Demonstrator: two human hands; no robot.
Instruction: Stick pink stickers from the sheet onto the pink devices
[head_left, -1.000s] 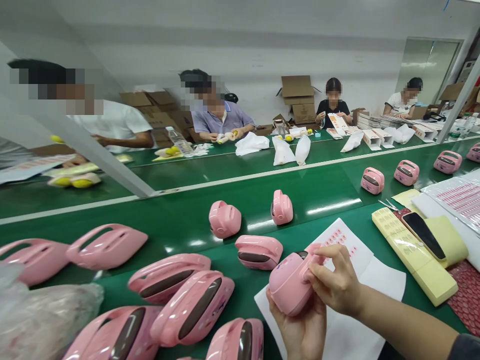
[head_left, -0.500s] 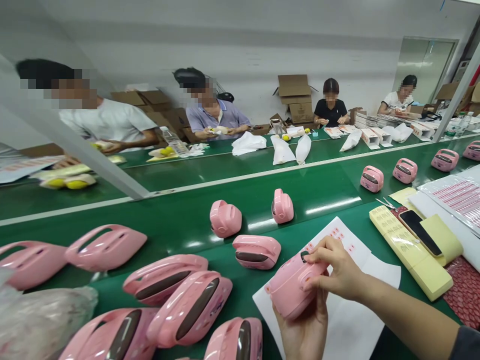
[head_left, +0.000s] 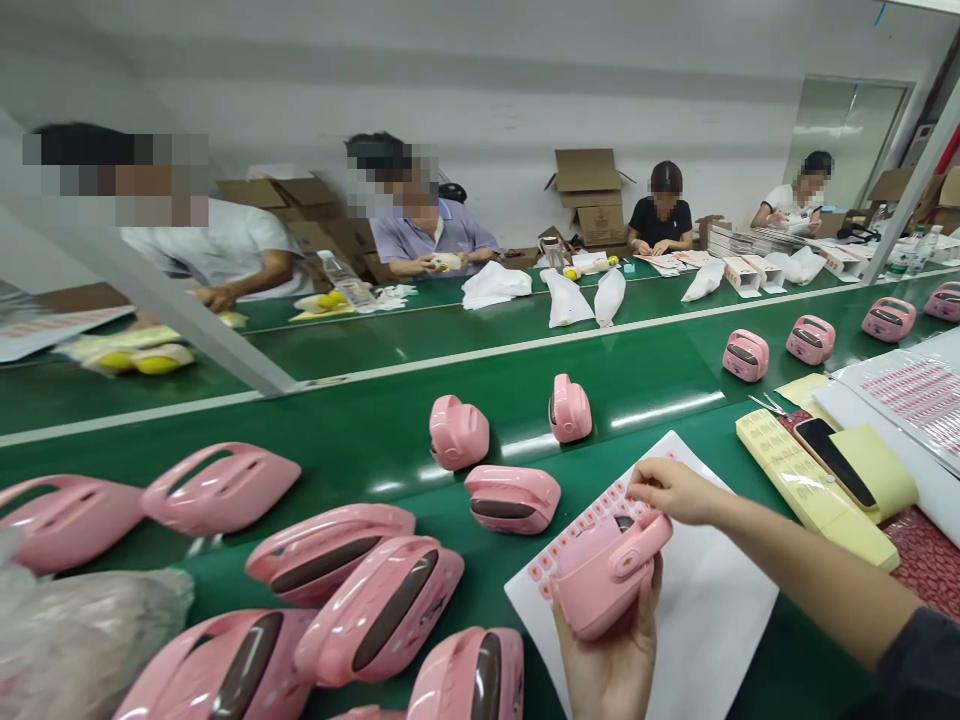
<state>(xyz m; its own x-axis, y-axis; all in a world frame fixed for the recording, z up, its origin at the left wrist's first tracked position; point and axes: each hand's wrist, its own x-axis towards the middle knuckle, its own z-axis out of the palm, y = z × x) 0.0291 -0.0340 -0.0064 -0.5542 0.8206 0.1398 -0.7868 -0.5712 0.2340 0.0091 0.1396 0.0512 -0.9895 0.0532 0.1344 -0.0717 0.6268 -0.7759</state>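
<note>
My left hand [head_left: 609, 660] cups a pink handled plastic case [head_left: 600, 600] from below, its fingers wrapped round it. The case is tilted, its handle towards the right, and a small orange-red mark [head_left: 628, 562] shows on the handle's end. Just beyond the case is my right hand [head_left: 679, 488], thumb and forefinger pinched together over a white sticker sheet [head_left: 697, 610]. Whether a sticker is between those fingertips is too small to make out. Rows of small red-orange stickers [head_left: 559, 548] run along the sheet's far left side, partly hidden by the case.
Several similar pink cases [head_left: 379, 610] lie at the left, with more along the green conveyor belt [head_left: 645, 375]. A plastic bag [head_left: 90, 630] is at the lower left. Yellow sheets [head_left: 810, 490], a phone [head_left: 832, 460] and tweezers [head_left: 769, 405] lie right. Several co-workers sit across the belt.
My right hand has left the case and moved up and slightly right to the sticker sheet. The case has turned in my left hand, so its handle now shows.
</note>
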